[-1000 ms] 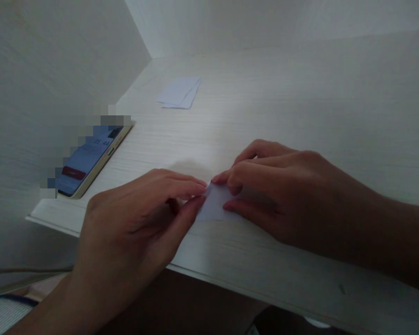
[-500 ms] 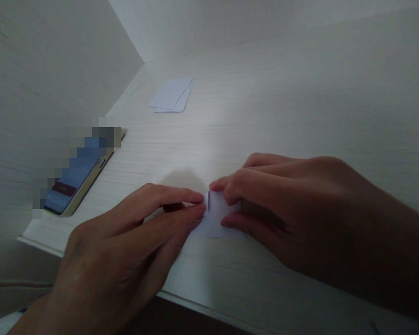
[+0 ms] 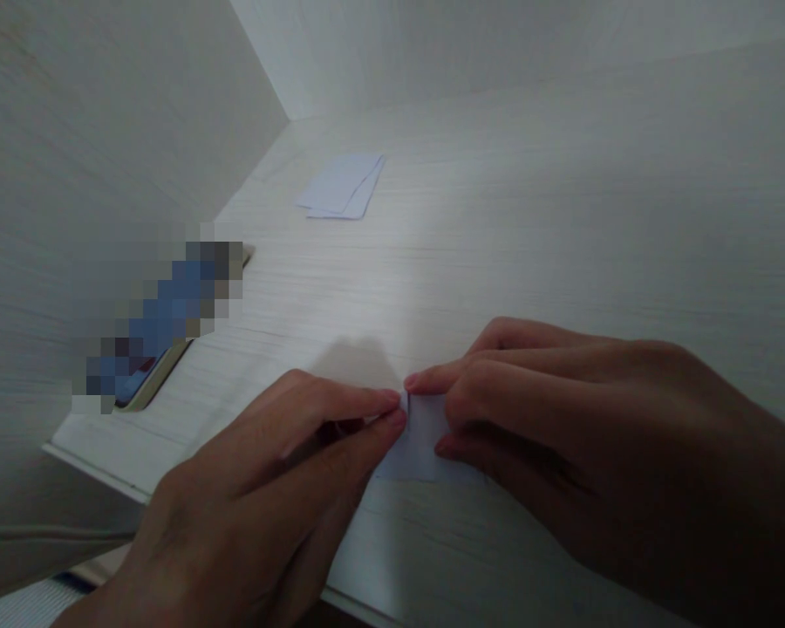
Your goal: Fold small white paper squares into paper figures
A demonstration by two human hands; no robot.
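Observation:
A small white piece of paper [image 3: 422,436] lies on the pale wooden desk [image 3: 529,244] near its front edge. My left hand [image 3: 281,497] comes in from the lower left and pinches the paper's left edge with closed fingertips. My right hand [image 3: 563,436] comes in from the right, its fingers pressed together on the paper's right part. The fingertips of both hands nearly touch above the paper. Most of the paper is hidden under the fingers.
A phone [image 3: 153,371] with a lit, blurred screen lies at the desk's left edge against the side panel [image 3: 92,157]. Two overlapping white paper slips [image 3: 344,185] lie farther back near the corner. The desk's front edge runs just below my hands.
The view has shifted, so hands and paper sit lower in the picture. Both hands keep their pinch on the paper, and the fingertips have drawn a little closer together.

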